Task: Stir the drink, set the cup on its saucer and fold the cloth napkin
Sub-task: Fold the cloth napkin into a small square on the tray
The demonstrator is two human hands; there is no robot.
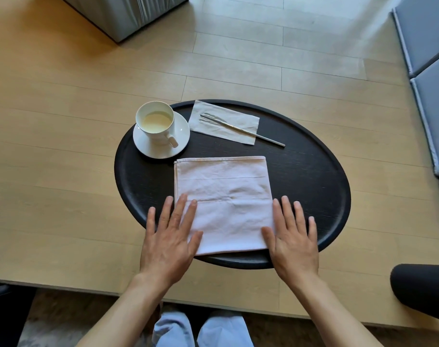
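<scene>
A white cup (pixel 155 121) with a pale milky drink stands on its white saucer (pixel 180 136) at the far left of the black oval tray (pixel 313 176). A metal stirrer (pixel 243 131) lies on a grey paper napkin (pixel 241 121) at the tray's far side. A folded pale cloth napkin (pixel 223 201) lies flat on the near half of the tray. My left hand (pixel 170 236) rests flat on the napkin's near left corner, fingers spread. My right hand (pixel 293 236) lies flat at its near right edge, fingers spread. Neither hand holds anything.
The tray sits on a light wooden surface (pixel 63 146). A grey upholstered block (pixel 128 13) stands at the far left. Blue-grey cushions (pixel 428 71) run along the right edge. A dark rounded object (pixel 421 289) is at the near right. My knees show below.
</scene>
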